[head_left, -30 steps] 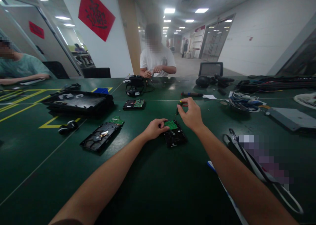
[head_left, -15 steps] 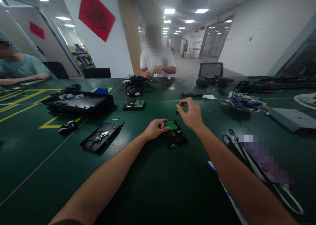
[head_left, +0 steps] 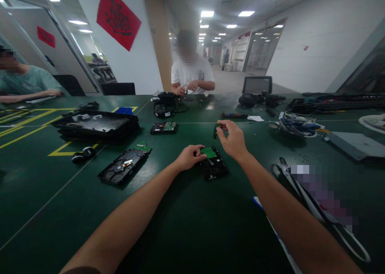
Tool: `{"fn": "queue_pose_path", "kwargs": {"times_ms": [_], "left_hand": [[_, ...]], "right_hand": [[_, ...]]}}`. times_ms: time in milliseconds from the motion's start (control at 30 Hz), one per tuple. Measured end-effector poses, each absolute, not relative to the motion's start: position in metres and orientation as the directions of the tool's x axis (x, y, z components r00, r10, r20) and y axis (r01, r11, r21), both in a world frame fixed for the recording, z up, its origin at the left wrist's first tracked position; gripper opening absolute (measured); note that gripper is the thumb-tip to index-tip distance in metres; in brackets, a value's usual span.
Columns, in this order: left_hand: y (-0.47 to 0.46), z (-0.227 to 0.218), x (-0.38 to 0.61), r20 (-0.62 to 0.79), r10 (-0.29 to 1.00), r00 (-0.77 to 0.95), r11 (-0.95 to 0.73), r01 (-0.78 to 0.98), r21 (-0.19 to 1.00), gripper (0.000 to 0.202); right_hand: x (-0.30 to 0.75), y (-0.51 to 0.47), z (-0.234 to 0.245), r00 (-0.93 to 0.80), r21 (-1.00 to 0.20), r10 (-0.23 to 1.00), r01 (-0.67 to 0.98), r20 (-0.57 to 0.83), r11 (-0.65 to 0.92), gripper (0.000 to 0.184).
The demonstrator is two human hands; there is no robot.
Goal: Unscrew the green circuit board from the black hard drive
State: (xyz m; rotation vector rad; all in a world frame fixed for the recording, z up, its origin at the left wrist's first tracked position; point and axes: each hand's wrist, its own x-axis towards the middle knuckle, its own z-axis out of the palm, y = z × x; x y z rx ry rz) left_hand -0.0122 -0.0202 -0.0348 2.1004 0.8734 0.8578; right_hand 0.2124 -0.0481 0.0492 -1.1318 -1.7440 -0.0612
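Observation:
A black hard drive [head_left: 214, 169] with a green circuit board [head_left: 209, 152] at its far end lies on the table in front of me. My left hand [head_left: 190, 158] grips the drive's left side, thumb on the board's edge. In my right hand [head_left: 231, 136] a small screwdriver [head_left: 215, 133] stands nearly upright, pinched at the handle between thumb and fingers. Its thin shaft points down at the board's far right edge; whether the tip sits in a screw is too small to tell.
Left of me lie another opened drive [head_left: 124, 168], a smaller drive [head_left: 164, 127] and black trays [head_left: 96, 123]. To the right are a cable bundle [head_left: 296, 123], a grey metal box [head_left: 357, 144] and a lanyard [head_left: 306, 198]. A person in white [head_left: 192, 71] sits opposite, hands busy.
My right fingers have shifted slightly on the screwdriver's handle, which looks turned a little. The left hand and the hard drive stay in place.

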Motion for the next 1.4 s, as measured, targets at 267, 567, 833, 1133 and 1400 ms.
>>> {"fn": "queue_pose_path", "kwargs": {"times_ms": [267,567,833,1133,1400], "left_hand": [[-0.02,-0.0346,-0.0119,0.304,0.776,0.552,-0.533,0.318,0.784,0.039],[-0.0211,-0.0328,-0.0118,0.313,0.77,0.556,-0.538,0.302,0.787,0.039],[-0.0217,-0.0321,-0.012,0.329,0.758,0.564,-0.558,0.297,0.775,0.039],[-0.0213,-0.0327,-0.0115,0.325,0.76,0.562,-0.559,0.312,0.768,0.039],[-0.0194,-0.0356,-0.0119,0.319,0.769,0.554,-0.549,0.317,0.773,0.039]], "right_hand": [[0.2119,-0.0475,0.0483,0.01,-0.49,0.672,0.692,0.74,0.53,0.021],[0.2122,-0.0482,0.0486,0.013,-0.461,0.657,0.723,0.754,0.515,0.02],[0.2111,-0.0479,0.0482,-0.027,-0.439,0.649,0.714,0.76,0.545,0.021],[0.2107,-0.0486,0.0486,-0.039,-0.451,0.659,0.699,0.751,0.555,0.019],[0.2112,-0.0481,0.0487,0.013,-0.486,0.669,0.699,0.743,0.525,0.018]]}}
